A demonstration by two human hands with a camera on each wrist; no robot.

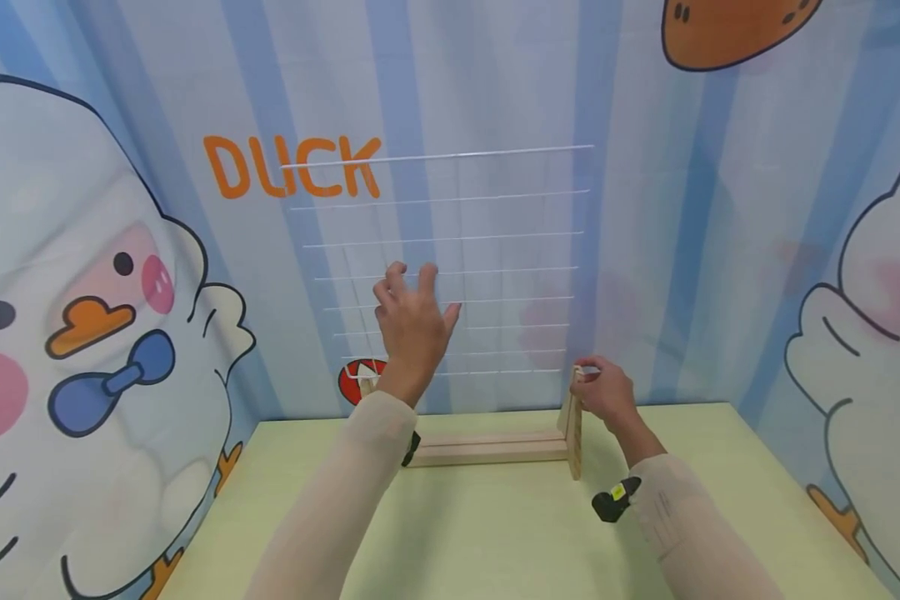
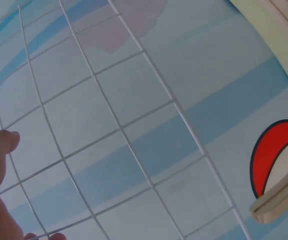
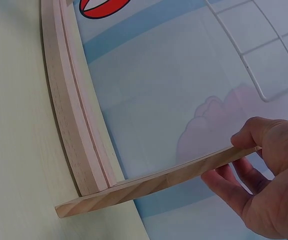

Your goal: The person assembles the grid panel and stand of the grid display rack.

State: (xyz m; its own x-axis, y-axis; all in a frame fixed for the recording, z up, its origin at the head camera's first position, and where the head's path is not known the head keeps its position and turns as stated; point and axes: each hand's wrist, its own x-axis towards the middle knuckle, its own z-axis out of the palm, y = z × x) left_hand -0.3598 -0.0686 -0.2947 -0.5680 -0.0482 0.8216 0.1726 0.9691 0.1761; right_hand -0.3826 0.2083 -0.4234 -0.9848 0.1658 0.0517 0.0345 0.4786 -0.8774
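Note:
A white wire grid panel (image 1: 457,155) stands raised in front of the curtain, its lower edge near the tops of the wooden uprights. My left hand (image 1: 417,333) grips its wires; in the left wrist view the thumb lies on the near side and fingertips (image 2: 58,236) show by a wire at the bottom. Below is a wooden stand (image 1: 495,452) with a long base and an upright at either end. My right hand (image 1: 606,388) pinches the top of the right upright (image 3: 149,189) between thumb and fingers. The left upright (image 2: 279,200) is partly hidden by my left arm in the head view.
A pale yellow-green table (image 1: 465,533) carries the stand near its back edge. Behind it hangs a blue-and-white striped curtain (image 1: 495,75) printed with ducks and lettering. Black wrist cameras (image 1: 615,500) sit on both wrists.

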